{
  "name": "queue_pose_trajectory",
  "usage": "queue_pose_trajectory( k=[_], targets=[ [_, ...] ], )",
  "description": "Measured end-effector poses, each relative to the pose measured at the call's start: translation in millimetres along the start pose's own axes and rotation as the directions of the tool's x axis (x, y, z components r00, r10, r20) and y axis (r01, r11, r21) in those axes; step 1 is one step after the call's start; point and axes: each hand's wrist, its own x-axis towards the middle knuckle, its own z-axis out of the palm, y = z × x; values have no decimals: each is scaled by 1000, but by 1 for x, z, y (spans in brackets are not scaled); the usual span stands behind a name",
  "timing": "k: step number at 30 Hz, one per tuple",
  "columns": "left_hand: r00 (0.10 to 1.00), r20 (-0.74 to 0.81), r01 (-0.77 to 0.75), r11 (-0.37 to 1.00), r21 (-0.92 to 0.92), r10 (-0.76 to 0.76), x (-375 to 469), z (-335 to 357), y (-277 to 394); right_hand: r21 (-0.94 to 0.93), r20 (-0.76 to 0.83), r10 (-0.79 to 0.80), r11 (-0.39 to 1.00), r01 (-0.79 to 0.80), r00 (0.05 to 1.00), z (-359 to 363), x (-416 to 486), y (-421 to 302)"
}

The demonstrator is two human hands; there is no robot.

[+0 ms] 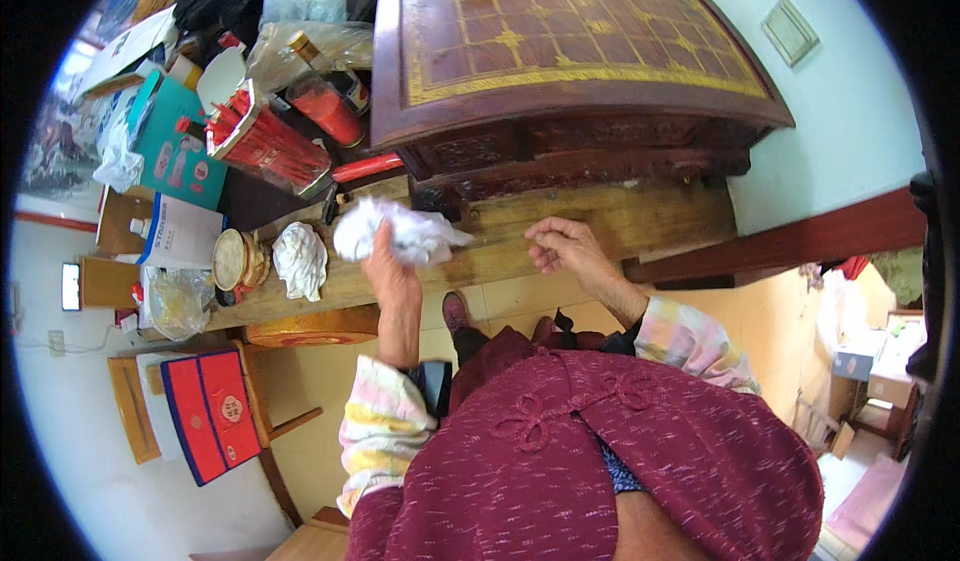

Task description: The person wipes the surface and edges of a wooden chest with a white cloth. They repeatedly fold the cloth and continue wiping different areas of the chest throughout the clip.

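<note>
My left hand grips a crumpled white plastic bag over the front edge of a long wooden bench top. A few inches to the right, my right hand hovers near the same edge, fingers curled with the thumb close to them; whether something small is between them cannot be told. Left of the bag, a bunched white cloth lies on the wood. Beside it is a round drum-like object. Behind the bag lies a red cylindrical object.
A dark carved wooden cabinet with gold patterning stands behind the bench top. At the back left crowd a container of red sticks, a glass bottle, a teal box and a clear plastic bag. A red-covered chair stands lower left.
</note>
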Motion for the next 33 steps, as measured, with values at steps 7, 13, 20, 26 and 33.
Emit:
queue_pose_trajectory(
  k=[7,13,20,26,33],
  targets=[
    [992,116,-16,898,440,-39,49,5,16,-152,322,-157,965,215,934,40,-2,-50],
    [987,153,3,971,241,-40,92,0,28,-366,394,-173,872,326,903,71,10,-76],
    [841,517,-398,829,392,159,105,27,29,-570,221,-169,777,268,960,115,33,-84],
    [839,498,-429,831,354,221,160,46,-9,-591,449,-185,672,445,874,145,37,-128],
    [906,359,-344,883,320,223,243,119,28,-622,516,-204,579,527,832,174,45,-149]
  ],
)
